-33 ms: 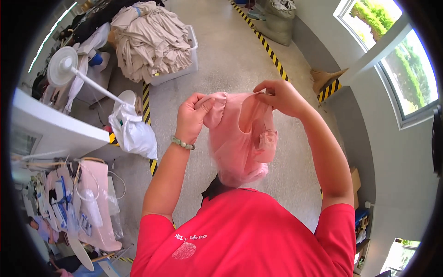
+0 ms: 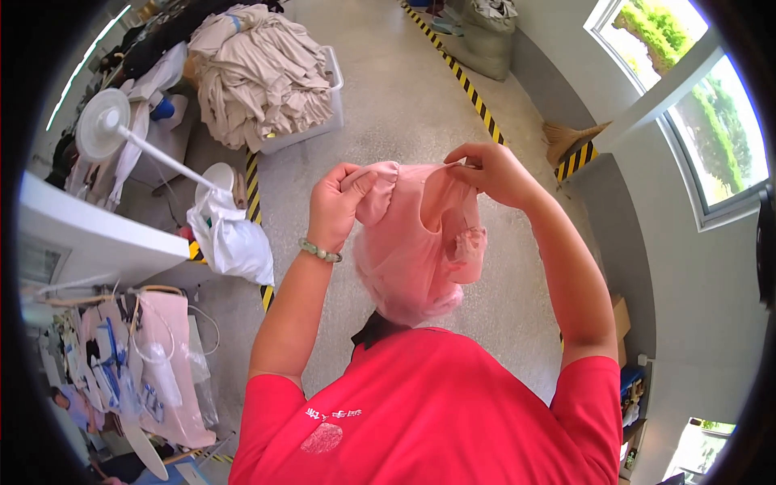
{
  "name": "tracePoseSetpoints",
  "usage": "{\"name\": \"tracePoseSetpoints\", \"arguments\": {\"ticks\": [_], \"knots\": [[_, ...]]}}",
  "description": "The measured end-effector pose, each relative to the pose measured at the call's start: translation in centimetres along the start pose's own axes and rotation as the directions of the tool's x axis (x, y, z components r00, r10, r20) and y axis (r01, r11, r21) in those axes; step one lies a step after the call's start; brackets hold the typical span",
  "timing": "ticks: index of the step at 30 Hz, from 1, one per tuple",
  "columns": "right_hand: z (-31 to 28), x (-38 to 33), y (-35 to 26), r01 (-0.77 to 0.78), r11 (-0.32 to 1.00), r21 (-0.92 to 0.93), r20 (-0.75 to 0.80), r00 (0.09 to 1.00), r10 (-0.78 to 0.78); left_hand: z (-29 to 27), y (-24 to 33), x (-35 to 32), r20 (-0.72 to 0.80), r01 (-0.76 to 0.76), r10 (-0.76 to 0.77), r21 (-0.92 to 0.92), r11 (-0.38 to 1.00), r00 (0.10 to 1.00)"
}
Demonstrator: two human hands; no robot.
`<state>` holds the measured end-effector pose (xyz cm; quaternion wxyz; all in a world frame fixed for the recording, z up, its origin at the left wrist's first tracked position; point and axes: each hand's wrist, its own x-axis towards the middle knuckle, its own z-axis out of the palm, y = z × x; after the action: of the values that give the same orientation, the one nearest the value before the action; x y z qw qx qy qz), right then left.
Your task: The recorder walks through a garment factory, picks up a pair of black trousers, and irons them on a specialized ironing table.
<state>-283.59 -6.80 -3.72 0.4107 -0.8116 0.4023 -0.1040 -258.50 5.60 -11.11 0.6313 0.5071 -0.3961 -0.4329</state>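
Observation:
A pink garment of thin, sheer-looking cloth hangs between my two raised hands, in front of my chest. My left hand, with a bead bracelet on its wrist, is closed on a gathered, elastic-looking edge at the garment's upper left. At the upper right, my right hand pinches the top edge between thumb and fingers. A rounded opening shows in the cloth between the hands. The lower part hangs bunched close to my red shirt, and folds hide the garment's full shape.
A clear plastic bin heaped with beige cloth stands ahead on the left. Nearer are a white fan and a white bag. Ironing boards and pink cloth lie at lower left. A broom leans by the right wall.
The garment's hanging lower part has swung slightly to the left. Both hands keep their grip and place; the surroundings have shifted a little to the left in view.

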Motion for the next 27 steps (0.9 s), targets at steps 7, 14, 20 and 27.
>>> {"name": "tracePoseSetpoints", "arguments": {"ticks": [7,14,20,27], "knots": [[-7.0,17.7,7.1,0.06,0.976,0.208,-0.265,0.964,-0.003,0.1,1.5,22.7,0.002,-0.026,0.026,0.063,0.998,1.0],[-11.8,39.9,8.9,0.32,0.918,0.234,-0.491,0.854,-0.173,-3.1,-0.4,44.5,-0.191,-0.115,0.222,0.453,0.884,0.956],[-18.7,60.1,4.8,0.387,0.876,0.289,-0.379,0.886,-0.266,-6.9,3.7,59.9,-0.212,-0.072,0.046,-0.119,0.99,0.976],[-25.6,80.4,-0.6,0.454,0.835,0.311,-0.178,0.891,-0.418,-10.3,6.4,74.4,-0.17,-0.206,0.175,-0.181,0.962,0.97]]}}
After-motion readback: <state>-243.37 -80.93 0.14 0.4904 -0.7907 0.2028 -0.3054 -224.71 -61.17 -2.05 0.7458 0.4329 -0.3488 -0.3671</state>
